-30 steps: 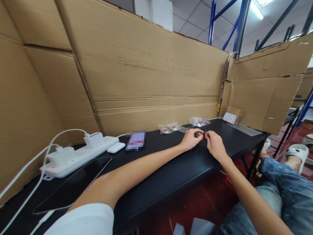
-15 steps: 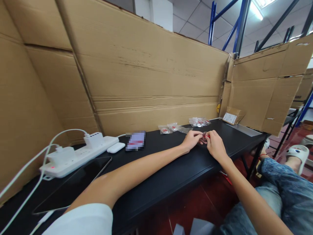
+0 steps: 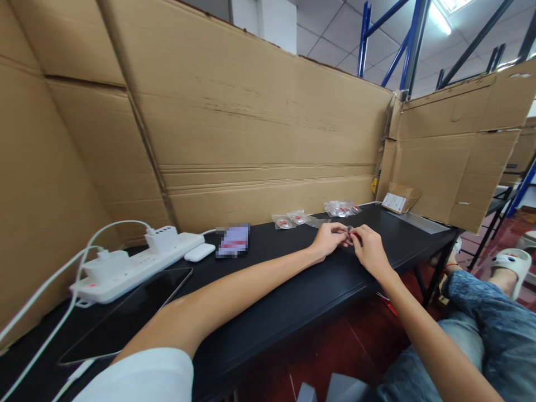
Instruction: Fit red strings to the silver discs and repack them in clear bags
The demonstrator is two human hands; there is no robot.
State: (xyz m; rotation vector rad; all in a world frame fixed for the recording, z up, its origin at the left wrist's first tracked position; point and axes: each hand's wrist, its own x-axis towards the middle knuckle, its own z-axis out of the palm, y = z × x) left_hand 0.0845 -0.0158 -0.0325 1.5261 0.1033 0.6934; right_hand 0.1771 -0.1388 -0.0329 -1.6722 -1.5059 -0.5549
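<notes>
My left hand and my right hand meet fingertip to fingertip over the black table, both pinching one small dark round part with a bit of red on it. The part is tiny and mostly covered by my fingers. Just beyond my hands lie small clear bags with red-and-white pieces and a further heap of such bags near the cardboard wall.
A white power strip with chargers and cables sits at the left, beside a white case, a blurred phone and a dark tablet. Cardboard walls enclose the table's back and right. My jeans-clad legs are at lower right.
My hands stayed in place while the fingers worked the small part; the red piece seen between the fingertips earlier is now mostly hidden and a dark round part shows.
</notes>
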